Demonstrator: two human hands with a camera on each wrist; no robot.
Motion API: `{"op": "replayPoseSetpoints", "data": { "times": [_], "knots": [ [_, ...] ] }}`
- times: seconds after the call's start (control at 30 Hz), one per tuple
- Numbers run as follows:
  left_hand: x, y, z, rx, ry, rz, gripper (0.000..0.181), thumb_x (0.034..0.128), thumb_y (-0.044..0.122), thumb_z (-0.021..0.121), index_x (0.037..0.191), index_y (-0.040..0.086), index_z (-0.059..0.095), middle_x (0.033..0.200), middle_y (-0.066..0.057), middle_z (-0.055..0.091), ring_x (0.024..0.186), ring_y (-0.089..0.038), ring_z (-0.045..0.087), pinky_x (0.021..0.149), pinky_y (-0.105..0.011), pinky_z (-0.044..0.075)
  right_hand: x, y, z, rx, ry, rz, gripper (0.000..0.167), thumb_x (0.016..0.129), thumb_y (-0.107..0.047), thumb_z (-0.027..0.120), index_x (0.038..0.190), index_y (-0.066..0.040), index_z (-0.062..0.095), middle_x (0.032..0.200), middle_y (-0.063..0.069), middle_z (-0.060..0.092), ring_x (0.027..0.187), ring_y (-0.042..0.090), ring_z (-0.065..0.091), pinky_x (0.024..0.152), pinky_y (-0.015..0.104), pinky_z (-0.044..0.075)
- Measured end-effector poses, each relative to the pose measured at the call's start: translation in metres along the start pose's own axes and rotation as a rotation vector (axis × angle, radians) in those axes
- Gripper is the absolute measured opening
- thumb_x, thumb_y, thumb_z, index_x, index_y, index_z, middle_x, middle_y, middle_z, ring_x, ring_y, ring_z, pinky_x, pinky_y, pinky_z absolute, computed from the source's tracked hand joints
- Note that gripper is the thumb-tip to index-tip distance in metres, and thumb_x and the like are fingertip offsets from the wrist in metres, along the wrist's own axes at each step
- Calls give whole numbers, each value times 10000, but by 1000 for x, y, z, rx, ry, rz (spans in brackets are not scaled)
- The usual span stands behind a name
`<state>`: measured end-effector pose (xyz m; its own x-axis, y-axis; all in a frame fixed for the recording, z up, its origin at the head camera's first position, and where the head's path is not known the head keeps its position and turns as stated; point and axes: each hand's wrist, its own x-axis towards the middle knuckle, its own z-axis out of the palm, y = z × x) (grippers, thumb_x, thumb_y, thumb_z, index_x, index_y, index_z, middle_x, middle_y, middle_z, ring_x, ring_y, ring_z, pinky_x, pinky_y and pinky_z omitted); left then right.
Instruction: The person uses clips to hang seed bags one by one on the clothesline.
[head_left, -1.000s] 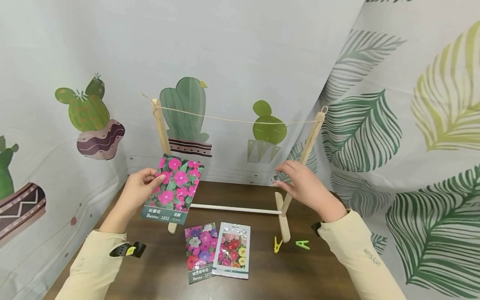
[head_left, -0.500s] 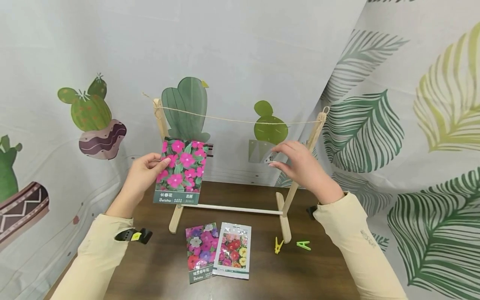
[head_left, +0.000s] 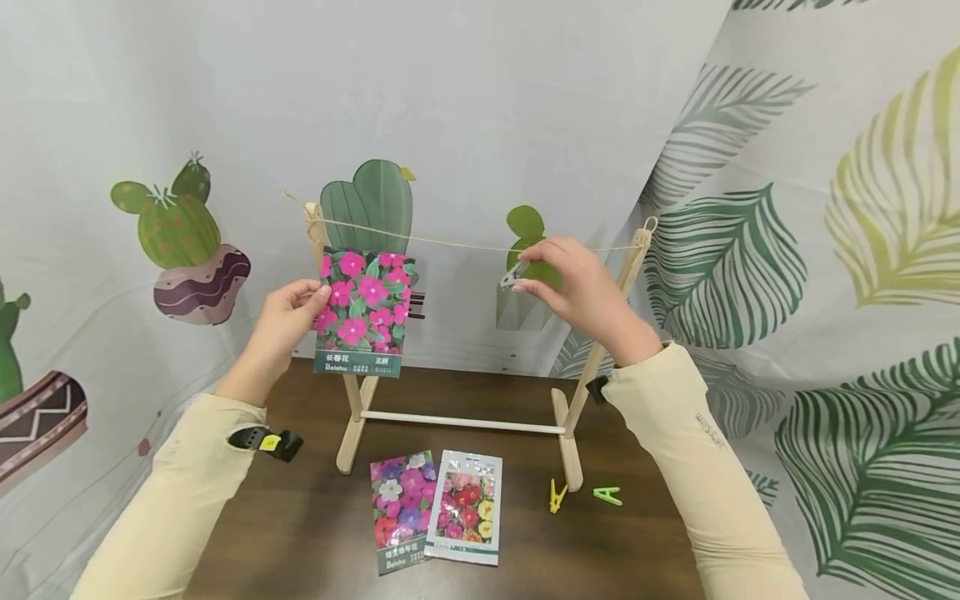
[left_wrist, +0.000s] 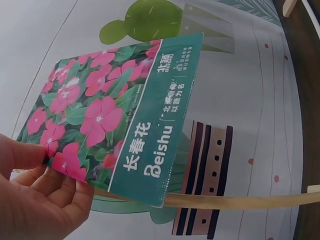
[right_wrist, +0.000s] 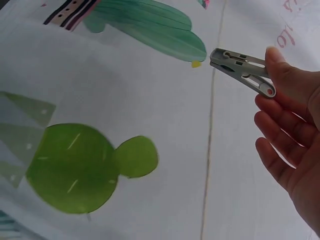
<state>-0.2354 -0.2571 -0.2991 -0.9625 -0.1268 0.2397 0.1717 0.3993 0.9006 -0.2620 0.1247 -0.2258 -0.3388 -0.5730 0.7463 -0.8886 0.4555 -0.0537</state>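
Note:
My left hand (head_left: pixel 288 321) pinches a seed packet (head_left: pixel 363 312) with pink flowers by its left edge, thumb in front. The packet hangs upright in the air, its top a little below the string (head_left: pixel 450 242) and near the left post. To the right, my right hand (head_left: pixel 573 287) holds a grey clothespin (head_left: pixel 513 275) between thumb and forefinger, just under the string. In the right wrist view the clothespin (right_wrist: pixel 242 70) points away from the fingertips and its tip looks closed. The left wrist view shows the packet (left_wrist: pixel 107 120) tilted, with the thumb on its corner.
Two more seed packets, one with purple flowers (head_left: pixel 403 508) and one white-edged (head_left: pixel 463 508), lie overlapping on the table (head_left: pixel 300 517). A yellow clothespin (head_left: pixel 557 497) and a green clothespin (head_left: pixel 607 496) lie at right. The wooden frame (head_left: pixel 567 442) has a white crossbar (head_left: pixel 461 422).
Both hands have risen toward the string. The pink-flowered packet has come up and turned straight; the right hand has moved up and left with the grey clothespin.

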Motion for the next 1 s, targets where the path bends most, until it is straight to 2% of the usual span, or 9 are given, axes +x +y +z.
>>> {"op": "replayPoseSetpoints", "data": {
  "times": [0.23, 0.4, 0.57, 0.8, 1.0],
  "knots": [
    [10, 8, -1, -76, -26, -22, 401, 993, 386, 500, 1149, 20, 549, 866, 146, 604, 839, -22, 565, 761, -193, 471, 37, -2, 0, 15, 26, -27, 313, 778, -111, 796, 1007, 47, 653, 949, 160, 653, 888, 298, 575, 827, 382, 445],
    [14, 9, 1, -96, -30, -55, 357, 997, 380, 490, 1144, 60, 547, 935, 99, 573, 878, -35, 548, 792, -230, 465, 58, -5, 3, 7, -3, 23, 321, 805, -176, 780, 1040, 12, 667, 970, 118, 657, 913, 255, 554, 834, 355, 437],
    [17, 14, 4, -127, -23, -63, 300, 996, 370, 498, 1094, 92, 557, 960, 75, 555, 888, -49, 536, 822, -268, 461, 76, -6, 8, 3, -25, 37, 338, 813, -200, 772, 1065, -1, 666, 991, 108, 649, 938, 237, 540, 851, 342, 428],
    [19, 20, 7, -126, -30, -42, 304, 999, 354, 498, 1103, 77, 567, 913, 79, 573, 851, -56, 546, 763, -216, 473, 102, -16, 13, 17, -42, 76, 335, 827, -252, 760, 1078, -47, 674, 1027, 54, 655, 958, 197, 525, 864, 304, 409],
    [20, 24, 8, -123, -24, -52, 331, 1000, 362, 492, 1133, 66, 558, 909, 65, 577, 851, -68, 541, 785, -240, 463, 126, -29, 24, 17, -55, 105, 319, 822, -260, 768, 1068, -67, 702, 1034, 35, 681, 955, 188, 545, 856, 272, 405]
  ]
}}
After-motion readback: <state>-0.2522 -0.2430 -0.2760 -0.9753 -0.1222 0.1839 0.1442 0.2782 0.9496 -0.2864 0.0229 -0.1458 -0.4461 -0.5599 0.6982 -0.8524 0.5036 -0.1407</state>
